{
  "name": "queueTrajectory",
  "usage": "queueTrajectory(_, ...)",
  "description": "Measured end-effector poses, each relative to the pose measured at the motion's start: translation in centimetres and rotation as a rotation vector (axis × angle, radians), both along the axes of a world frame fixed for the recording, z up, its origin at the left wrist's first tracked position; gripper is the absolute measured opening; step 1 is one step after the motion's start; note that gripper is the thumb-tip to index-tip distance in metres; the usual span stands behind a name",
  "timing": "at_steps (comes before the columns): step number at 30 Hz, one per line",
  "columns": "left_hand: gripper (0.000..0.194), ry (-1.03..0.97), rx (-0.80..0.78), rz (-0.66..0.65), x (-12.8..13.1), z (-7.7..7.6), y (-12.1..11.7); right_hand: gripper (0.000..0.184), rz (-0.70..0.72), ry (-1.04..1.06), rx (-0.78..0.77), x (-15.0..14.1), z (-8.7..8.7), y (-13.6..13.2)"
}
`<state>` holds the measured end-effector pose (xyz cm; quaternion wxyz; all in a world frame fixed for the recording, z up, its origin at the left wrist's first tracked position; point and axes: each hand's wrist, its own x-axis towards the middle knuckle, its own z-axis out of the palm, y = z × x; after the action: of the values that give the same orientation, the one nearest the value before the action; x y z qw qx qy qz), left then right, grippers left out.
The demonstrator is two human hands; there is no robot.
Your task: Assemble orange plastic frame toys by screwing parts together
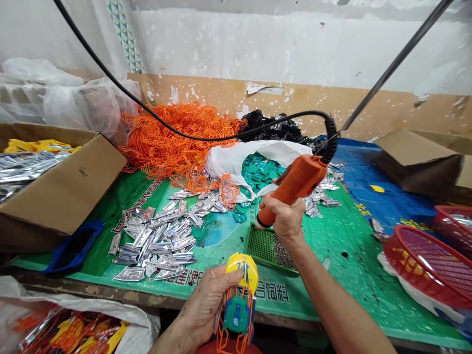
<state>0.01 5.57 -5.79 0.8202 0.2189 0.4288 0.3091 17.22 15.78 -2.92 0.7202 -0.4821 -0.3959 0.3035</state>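
My left hand (206,295) is closed around a small plastic assembly (236,314) at the table's front edge, its thumb lying on the yellow rounded end. A teal plate and an orange wire-like frame make up the lower part of this assembly. Gripped in my right hand (286,219) is an orange electric screwdriver (300,179), tilted with its lower end toward the left. A black cable runs from its top. Under the screwdriver lies a green tray (258,248) with small metal screws (283,253). The screwdriver's tip is apart from the assembly.
Silver parts (158,241) are scattered at left centre. Behind them rise orange frames (180,137) and a white bag (224,160) of teal pieces (260,172). Cardboard boxes (70,182) flank the table; red baskets (416,260) stand right. A metal rod (394,66) slants overhead.
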Motion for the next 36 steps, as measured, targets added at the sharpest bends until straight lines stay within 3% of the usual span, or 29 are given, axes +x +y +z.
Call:
queueTrajectory(30, 0.032, 0.025, 0.034, 0.027, 0.0, -0.1, 0.0, 0.015, 0.027, -0.011, 0.019, -0.3, -0.3, -0.1)
queueTrajectory(36, 0.031, 0.047, 0.015, 0.065, 0.4, 0.3, 0.0, 0.016, 0.016, 0.028, 0.074, 0.2, 1.4, -0.7)
